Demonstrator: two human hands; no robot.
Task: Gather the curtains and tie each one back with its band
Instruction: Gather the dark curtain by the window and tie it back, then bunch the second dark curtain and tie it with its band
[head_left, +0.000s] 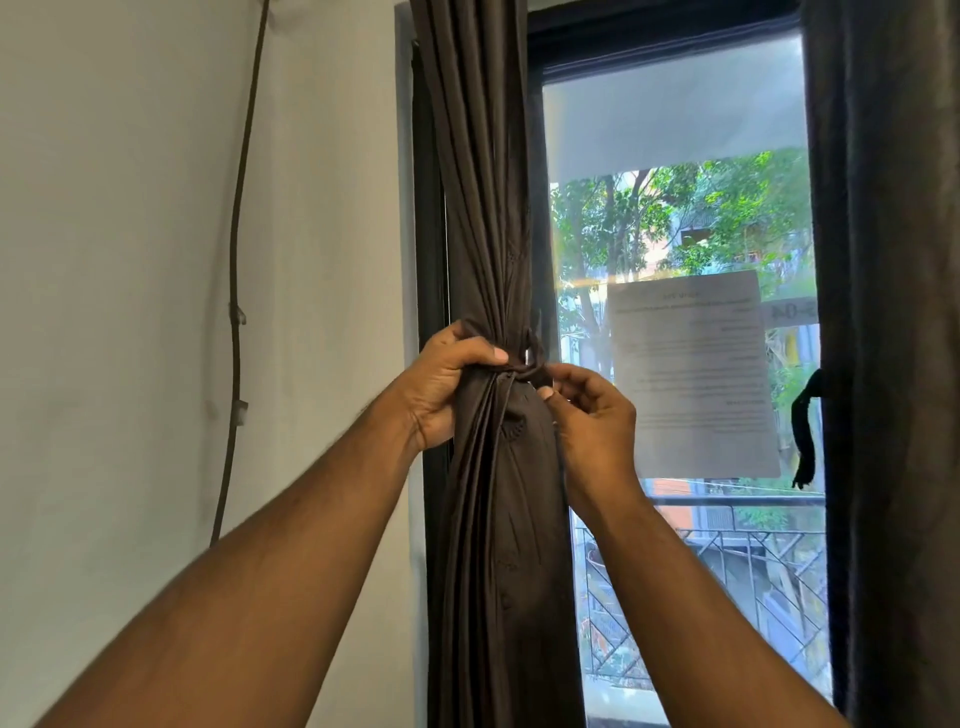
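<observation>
I judge the job a little under halfway. The dark brown pleated fabric curtain on the left of the window is already bunched into a tight column against the black window frame, and its thin dark brown fabric band is wrapped around the waist of the bundle. My left hand is clamped around the gathered folds at that waist, thumb laid across the front. My right hand has thumb and forefinger pinched together on the band's loose end, just beside the bundle. The knot looks begun, not finished.

Left to do, as I read it: pull this tie snug, then deal with the dark curtain at the right edge, which hangs ungathered with its black band dangling free beside it.

Hard to make out: how the band is looped, since it matches the cloth and my fingers cover part of it. A small glint near the band may be a hook; I cannot tell. The curtain tops and hems are cut off.
</observation>
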